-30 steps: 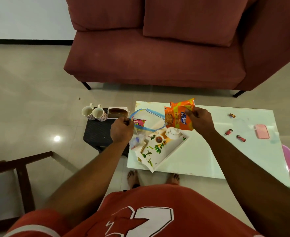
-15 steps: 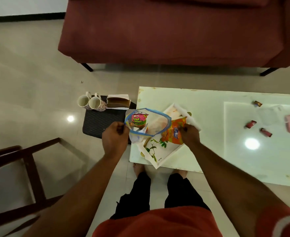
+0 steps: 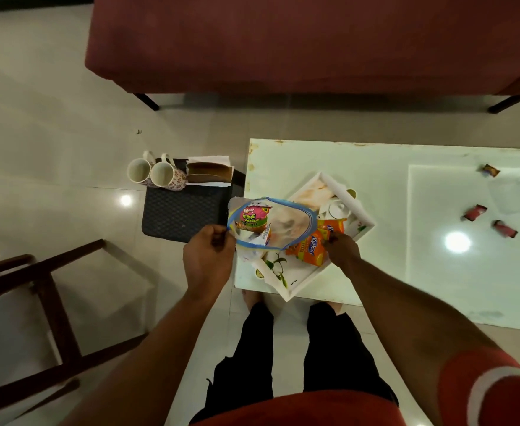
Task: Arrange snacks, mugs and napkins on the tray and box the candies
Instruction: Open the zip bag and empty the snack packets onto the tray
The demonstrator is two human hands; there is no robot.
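**Left hand (image 3: 208,250) on the bag, right hand (image 3: 341,250) on the packet: snacks going onto the tray**

Head view. Pinches the blue rim of the clear zip bag (image 3: 286,224) with the left hand, at the bag's nine o'clock, keeping its mouth wide above the near-left part of the tray (image 3: 298,276). Grips the orange snack packet (image 3: 309,249) with the right hand, at the bag's four o'clock, low over the tray floor; cannot tell whether it touches down. Leaves a pink snack packet (image 3: 252,218) inside the bag.

Looks like the snack step, partly done. Calls next for letting the orange packet go flat on the tray, then reaching into the bag for the pink one.

Waiting at the tray's ten o'clock, on a dark stool (image 3: 181,216): two mugs (image 3: 163,175) and the napkins (image 3: 209,172). Lying at the tray's three o'clock on the white surface (image 3: 375,272), well apart from it: three wrapped candies (image 3: 475,212), not yet boxed.
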